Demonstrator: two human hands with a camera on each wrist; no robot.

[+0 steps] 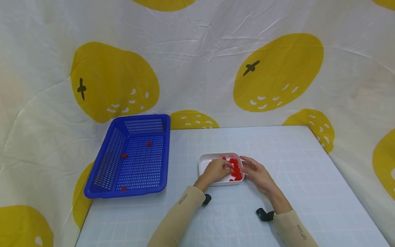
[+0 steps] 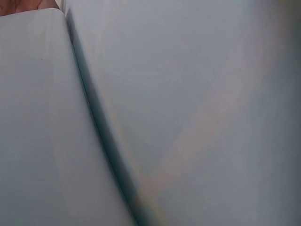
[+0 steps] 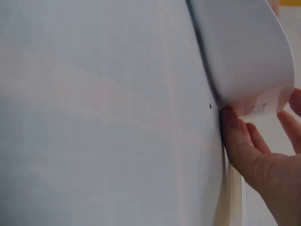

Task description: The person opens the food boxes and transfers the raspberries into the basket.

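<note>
On the table [image 1: 308, 178]: one white tray [image 1: 226, 183], red pieces [image 1: 237, 176] gathered toward its right end. Left hand [image 1: 216, 169]: inside the tray, fingertips at the pieces; whether one is pinched cannot be told. Right hand [image 1: 260, 175]: fingers spread, touching the tray's right end from outside. Left of the tray, well apart: one blue basket [image 1: 168, 151], three more red pieces lying separately inside. Behind: white cloth [image 1: 200, 79] printed with yellow fruit.
</note>
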